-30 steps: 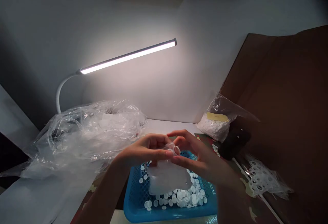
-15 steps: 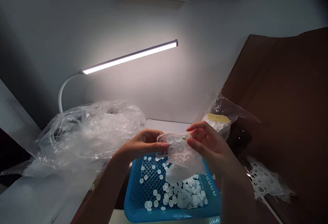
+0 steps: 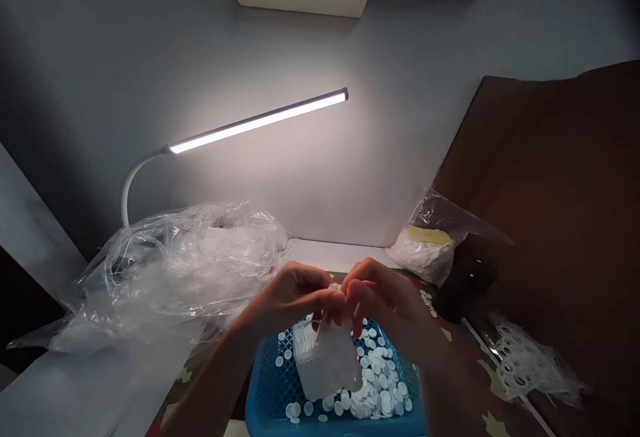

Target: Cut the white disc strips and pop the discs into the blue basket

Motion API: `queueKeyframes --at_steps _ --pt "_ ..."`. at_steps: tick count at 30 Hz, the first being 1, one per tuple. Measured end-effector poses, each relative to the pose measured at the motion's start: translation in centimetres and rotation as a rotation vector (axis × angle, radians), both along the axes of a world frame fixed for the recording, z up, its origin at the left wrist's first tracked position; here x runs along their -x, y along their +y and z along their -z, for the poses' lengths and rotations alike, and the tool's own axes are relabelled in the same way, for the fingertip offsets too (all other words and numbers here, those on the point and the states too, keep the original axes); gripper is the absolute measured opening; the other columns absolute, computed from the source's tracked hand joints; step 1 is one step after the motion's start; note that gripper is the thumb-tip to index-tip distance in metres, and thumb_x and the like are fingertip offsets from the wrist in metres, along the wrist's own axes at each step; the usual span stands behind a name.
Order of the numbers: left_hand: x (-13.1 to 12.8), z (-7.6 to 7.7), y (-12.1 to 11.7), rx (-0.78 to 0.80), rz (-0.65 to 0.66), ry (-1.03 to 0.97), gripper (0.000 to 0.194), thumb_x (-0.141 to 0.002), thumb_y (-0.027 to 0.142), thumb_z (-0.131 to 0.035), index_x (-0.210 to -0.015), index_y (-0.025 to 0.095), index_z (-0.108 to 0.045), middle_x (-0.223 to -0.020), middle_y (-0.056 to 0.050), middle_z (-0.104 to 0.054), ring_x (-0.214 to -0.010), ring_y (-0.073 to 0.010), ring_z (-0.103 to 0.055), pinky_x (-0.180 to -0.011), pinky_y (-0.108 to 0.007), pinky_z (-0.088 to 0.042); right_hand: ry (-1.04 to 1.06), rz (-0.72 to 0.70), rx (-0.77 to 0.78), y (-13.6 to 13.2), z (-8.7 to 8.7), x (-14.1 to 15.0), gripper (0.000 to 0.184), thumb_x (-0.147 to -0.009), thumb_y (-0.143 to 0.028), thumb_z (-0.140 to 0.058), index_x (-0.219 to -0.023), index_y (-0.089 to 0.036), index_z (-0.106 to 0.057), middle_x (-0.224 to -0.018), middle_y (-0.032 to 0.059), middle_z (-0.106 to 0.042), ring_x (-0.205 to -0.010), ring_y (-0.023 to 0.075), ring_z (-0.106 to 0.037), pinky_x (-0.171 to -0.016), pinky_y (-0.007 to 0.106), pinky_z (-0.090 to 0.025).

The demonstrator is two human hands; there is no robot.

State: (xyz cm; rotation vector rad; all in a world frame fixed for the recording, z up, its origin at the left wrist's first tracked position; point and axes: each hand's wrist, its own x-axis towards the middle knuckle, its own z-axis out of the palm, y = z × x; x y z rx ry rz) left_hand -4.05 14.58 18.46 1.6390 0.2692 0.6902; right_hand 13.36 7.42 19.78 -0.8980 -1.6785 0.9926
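translucent plastic piece (image 3: pixel 334 360) hangs from your left hand (image 3: pixel 296 294) and right hand (image 3: pixel 385 294) over the middle of the blue basket (image 3: pixel 320 429), white discs (image 3: pixel 386 398) heaped toward its near right corner. both sets of fingers pinch together on the piece's top end; you appear to be working that edge, and the next move likely calls for steady pressure.

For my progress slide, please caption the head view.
Left hand and right hand hold a translucent sheet over a blue basket of white discs.
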Motion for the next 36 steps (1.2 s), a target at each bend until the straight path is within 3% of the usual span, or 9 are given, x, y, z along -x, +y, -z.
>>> queueKeyframes --at_steps 5,8,12,18,22,27,31,36 --pt "0.3 -0.6 -0.6 -0.100 0.031 -0.015 0.025 -0.092 0.029 -0.048 -0.085 0.015 -0.068 -0.076 -0.004 -0.063 -0.067 -0.0107 -0.058 -0.061 -0.023 -0.047 0.020 0.043 -0.019 0.2 0.2 -0.4 0.022 -0.089 -0.038 -0.053 -0.079 -0.019 -0.051 -0.063 -0.0011 -0.064 -0.052 0.0095 -0.060 -0.045 0.020 -0.049" --pt "0.2 -0.6 -0.8 -0.140 0.020 0.002 0.028 -0.093 0.030 -0.046 -0.077 0.014 -0.064 -0.071 -0.003 -0.058 -0.065 -0.0106 -0.055 -0.061 -0.023 -0.044 -0.070 0.059 0.003 0.1 0.3 -0.2 0.021 -0.085 -0.035 -0.061 -0.076 -0.019 -0.051 -0.067 0.0003 -0.066 -0.057 0.0105 -0.061 -0.045 0.019 -0.048" --pt "-0.1 -0.2 -0.6 -0.166 -0.054 -0.001 0.029 -0.093 0.030 -0.045 -0.072 0.014 -0.058 -0.069 -0.002 -0.056 -0.064 -0.0099 -0.052 -0.059 -0.022 -0.040 -0.045 0.054 -0.002 0.1 0.3 0.0 0.022 -0.089 -0.035 -0.053 -0.076 -0.018 -0.054 -0.062 -0.0003 -0.065 -0.051 0.0094 -0.059 -0.047 0.020 -0.049" --pt "-0.7 0.2 0.2 0.114 -0.222 -0.207 0.027 -0.086 0.030 -0.045 -0.063 0.017 -0.042 -0.058 0.003 -0.041 -0.051 -0.0068 -0.039 -0.047 -0.019 -0.031 0.174 0.254 0.006 0.6 0.1 -0.9 0.024 -0.085 -0.036 -0.057 -0.071 -0.018 -0.054 -0.056 -0.0020 -0.062 -0.048 0.0124 -0.063 -0.048 0.023 -0.055" --pt "-0.2 -0.4 0.6 0.198 -0.384 -0.284 0.028 -0.083 0.029 -0.047 -0.060 0.019 -0.035 -0.052 0.006 -0.033 -0.045 -0.0059 -0.031 -0.043 -0.018 -0.028 0.314 0.342 -0.071 0.4 -0.2 -2.9 0.023 -0.083 -0.031 -0.058 -0.064 -0.018 -0.052 -0.062 -0.0029 -0.060 -0.046 0.0119 -0.063 -0.038 0.020 -0.050" --pt "-0.3 -0.4 0.5 0.042 -0.416 -0.207 0.031 -0.087 0.034 -0.048 -0.062 0.017 -0.044 -0.058 0.004 -0.042 -0.047 -0.0048 -0.039 -0.044 -0.016 -0.033 0.076 0.304 0.044 -0.6 -0.3 -2.2 0.025 -0.085 -0.034 -0.058 -0.066 -0.018 -0.052 -0.051 -0.0039 -0.055 -0.043 0.0083 -0.053 -0.040 0.018 -0.043" --pt "-1.1 0.5 0.6 0.053 -0.384 -0.118 0.032 -0.089 0.046 -0.045 -0.074 0.018 -0.048 -0.051 0.006 -0.043 -0.035 -0.0049 -0.037 -0.033 -0.017 -0.030 -0.151 0.173 0.149 -0.7 -0.6 0.3 0.025 -0.087 -0.037 -0.055 -0.071 -0.018 -0.053 -0.051 -0.0041 -0.053 -0.045 0.0086 -0.052 -0.045 0.020 -0.044" --pt "-1.5 1.2 0.6 0.021 -0.442 -0.086 0.030 -0.091 0.045 -0.044 -0.079 0.018 -0.050 -0.050 0.007 -0.044 -0.038 -0.0052 -0.041 -0.036 -0.015 -0.034 -0.170 0.190 0.118 0.0 -0.8 1.4 0.022 -0.089 -0.034 -0.053 -0.075 -0.017 -0.056 -0.054 -0.0040 -0.055 -0.048 0.0076 -0.054 -0.046 0.018 -0.043"
